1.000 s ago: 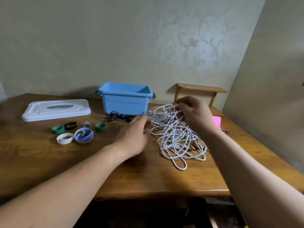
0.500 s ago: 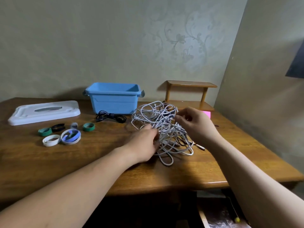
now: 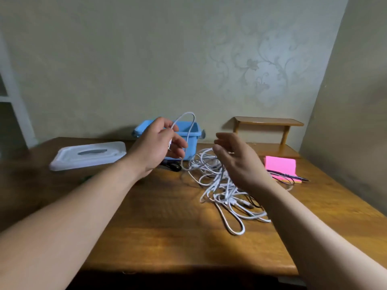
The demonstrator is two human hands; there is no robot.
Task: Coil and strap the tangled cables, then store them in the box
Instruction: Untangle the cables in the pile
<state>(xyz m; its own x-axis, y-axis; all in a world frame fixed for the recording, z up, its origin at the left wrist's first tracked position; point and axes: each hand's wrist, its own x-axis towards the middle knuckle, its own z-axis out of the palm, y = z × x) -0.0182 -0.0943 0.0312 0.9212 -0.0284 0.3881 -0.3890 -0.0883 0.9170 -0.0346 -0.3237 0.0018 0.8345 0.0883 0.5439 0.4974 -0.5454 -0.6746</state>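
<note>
A tangle of white cables (image 3: pixel 224 191) lies on the wooden table (image 3: pixel 159 227), right of centre. My left hand (image 3: pixel 156 147) is raised in front of the blue box (image 3: pixel 193 141) and pinches one end of a white cable, whose strand (image 3: pixel 189 130) arcs up and drops into the pile. My right hand (image 3: pixel 236 158) hovers above the tangle with relaxed fingers and holds nothing. A small black cable (image 3: pixel 173 165) lies at the foot of the box, partly hidden by my left hand.
The white box lid (image 3: pixel 88 154) lies at the back left. A pink notepad (image 3: pixel 280 165) with pens sits at the right, before a small wooden shelf (image 3: pixel 268 130). The cable straps are hidden behind my left forearm.
My left hand has lifted one cable end out of the pile, up towards the box. My right hand has let go of the tangle and opened above it. The camera has tilted.
</note>
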